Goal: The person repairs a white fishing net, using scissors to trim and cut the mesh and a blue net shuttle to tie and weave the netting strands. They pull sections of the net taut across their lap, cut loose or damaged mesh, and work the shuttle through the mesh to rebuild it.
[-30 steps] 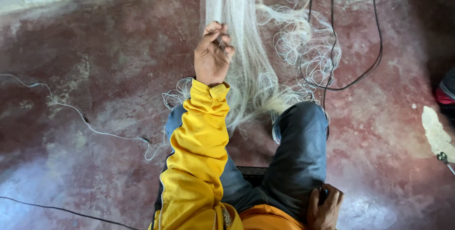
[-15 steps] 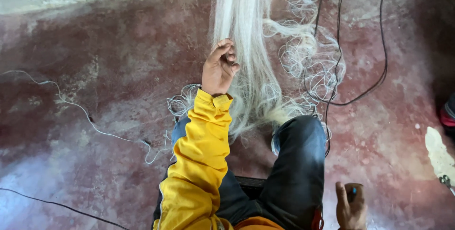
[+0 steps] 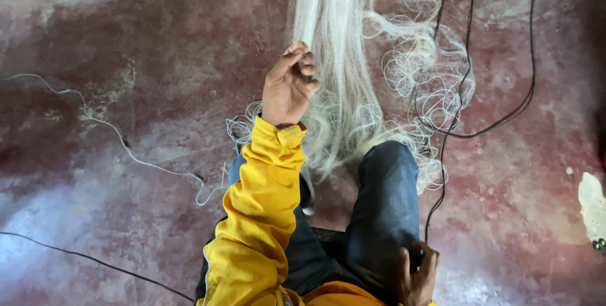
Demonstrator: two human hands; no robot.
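A long bundle of pale, whitish fibre strands [image 3: 334,47] hangs down from the top of the view and spreads into loose curls over the floor and my knees. My left hand [image 3: 289,85], in a yellow sleeve, is raised against the left side of the bundle with its fingers curled around some strands. My right hand [image 3: 418,274] rests low on my right thigh, by the dark trouser leg [image 3: 382,211], with fingers closed on a small dark object that is mostly hidden.
The floor [image 3: 145,91] is worn reddish concrete. Black cables [image 3: 464,91] loop down the right side past the fibre curls. A thin white cord [image 3: 120,135] trails across the left. Another dark cable [image 3: 95,262] crosses the lower left. A pale object [image 3: 593,208] lies at the right edge.
My left hand has slid a little down and right along the fibre bundle, its fingers loosening. My right hand has moved rightwards on my thigh.
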